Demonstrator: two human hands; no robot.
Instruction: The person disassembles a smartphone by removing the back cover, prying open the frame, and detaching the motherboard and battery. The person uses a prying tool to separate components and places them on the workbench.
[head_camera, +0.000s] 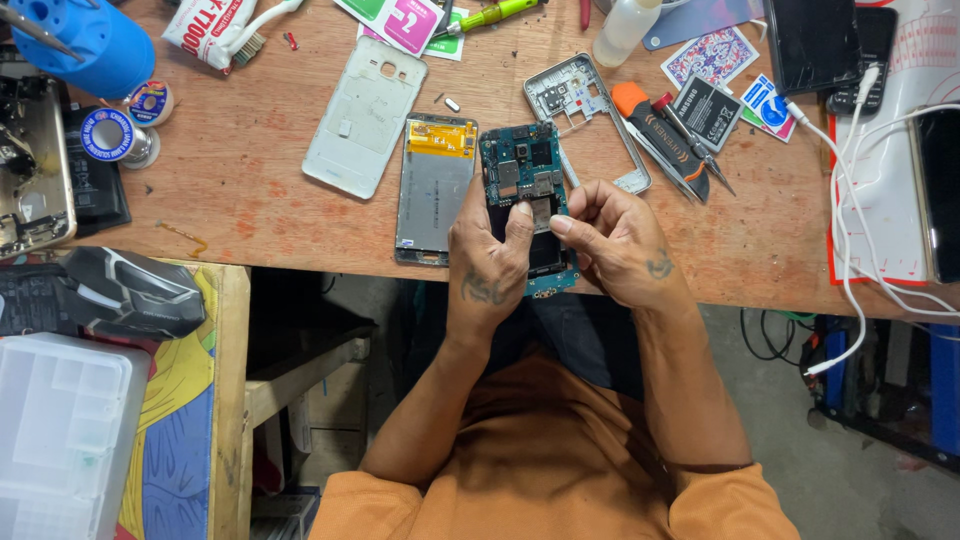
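Both hands were on a phone circuit board (527, 180), a blue-green one packed with metal shields, held just above the near edge of the wooden worktop (250, 190). The left hand (487, 255) wrapped around the board's left side with its thumb pressed onto the middle of it. The right hand (615, 240) came in from the other side, thumb and forefinger pinched down close on a small metal part at the board's centre (too tiny to say what exactly it was). So neither hand was spread wide, both were closed in on the board.

Right beside the board, to its left, a screen assembly (433, 190) lay face down with an orange-yellow patch at its top end. Further left sat the white back cover (364, 115). Behind the hands was the silvery middle frame (585, 110), and next to that an orange-handled tool (660, 135) lying against a black phone battery (706, 110). A white cable (845, 240) trailed off the worktop's right side. Over on the far left stood a spool of solder wire (112, 135).
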